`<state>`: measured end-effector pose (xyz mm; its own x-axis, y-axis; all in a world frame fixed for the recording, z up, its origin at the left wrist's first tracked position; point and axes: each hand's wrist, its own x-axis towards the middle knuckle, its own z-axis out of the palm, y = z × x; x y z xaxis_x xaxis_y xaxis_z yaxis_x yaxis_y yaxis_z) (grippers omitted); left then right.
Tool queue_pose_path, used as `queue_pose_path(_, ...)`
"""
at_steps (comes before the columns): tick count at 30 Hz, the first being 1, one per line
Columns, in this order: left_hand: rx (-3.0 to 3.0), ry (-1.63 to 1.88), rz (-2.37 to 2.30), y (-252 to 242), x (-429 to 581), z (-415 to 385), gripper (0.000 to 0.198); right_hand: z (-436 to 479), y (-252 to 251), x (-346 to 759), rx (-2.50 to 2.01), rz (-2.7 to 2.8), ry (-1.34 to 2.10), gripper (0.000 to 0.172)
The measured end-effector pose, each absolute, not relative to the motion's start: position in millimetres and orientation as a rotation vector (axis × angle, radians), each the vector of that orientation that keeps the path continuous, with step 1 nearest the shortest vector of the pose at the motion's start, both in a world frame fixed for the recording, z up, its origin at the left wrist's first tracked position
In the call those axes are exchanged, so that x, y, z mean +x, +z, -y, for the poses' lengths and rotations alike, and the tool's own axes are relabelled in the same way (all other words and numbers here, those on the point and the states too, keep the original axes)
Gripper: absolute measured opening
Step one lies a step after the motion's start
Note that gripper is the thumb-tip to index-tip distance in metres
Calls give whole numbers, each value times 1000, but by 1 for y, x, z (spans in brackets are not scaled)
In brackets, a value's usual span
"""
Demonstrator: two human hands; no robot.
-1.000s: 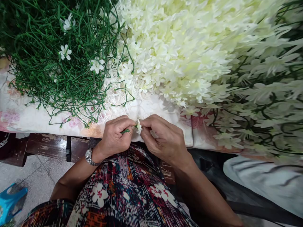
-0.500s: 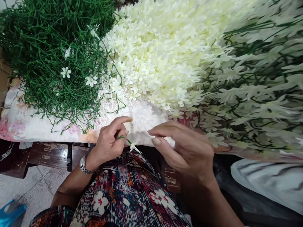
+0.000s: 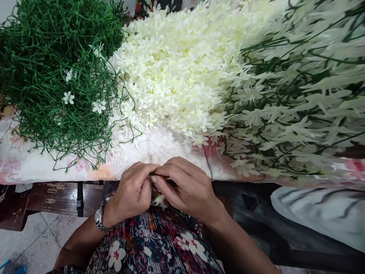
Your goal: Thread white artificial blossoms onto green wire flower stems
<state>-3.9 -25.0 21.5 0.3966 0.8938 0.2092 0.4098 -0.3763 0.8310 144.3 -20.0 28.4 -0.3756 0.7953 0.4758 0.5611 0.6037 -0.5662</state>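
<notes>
L hand fingers closed on white flower, bloom end blurred, pointing near; long axis mostly hidden. R hand fingertips pinched, meeting L's; can't tell on what.

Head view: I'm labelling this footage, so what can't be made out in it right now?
All in the head view:
- What the right hand pinches: hidden by its own fingers.
- The white flower below the hands: petals blurred, stem hidden behind the left hand and right hand.
- Wristwatch: dial too small to read.
- Blue object: mostly cut off by the bottom edge.
- Stemmed white flowers: blurred, cut off by the right edge.
</notes>
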Motion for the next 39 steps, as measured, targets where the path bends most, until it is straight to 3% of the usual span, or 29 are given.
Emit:
queue_pose_path(7, 1603, 1005, -1183, 10, -12, 22, 17, 14, 24, 153, -1165, 2134, 392, 5)
queue_pose_path(11, 1152, 1106, -1197, 9, -21, 16, 14, 8, 14, 181, -1482, 2091, 67, 7)
queue_pose_path(17, 1022, 1133, -1067, 3, -21, 9, 14, 1, 6, 211, -1876, 1952, -412, 10)
queue_pose_path(25, 958, 1083, -983, 2, -13, 11, 13, -4, -1, 211, -1894, 2021, -494, 10)
queue_pose_path(32, 977, 1021, -986, 2, -10, 11, 12, 3, -4, 218, -1683, 1877, -266, 12)
queue_pose_path(39, 989, 1078, -947, 4, 0, 10, 8, 7, 6, 203, -1480, 1468, 493, 8)
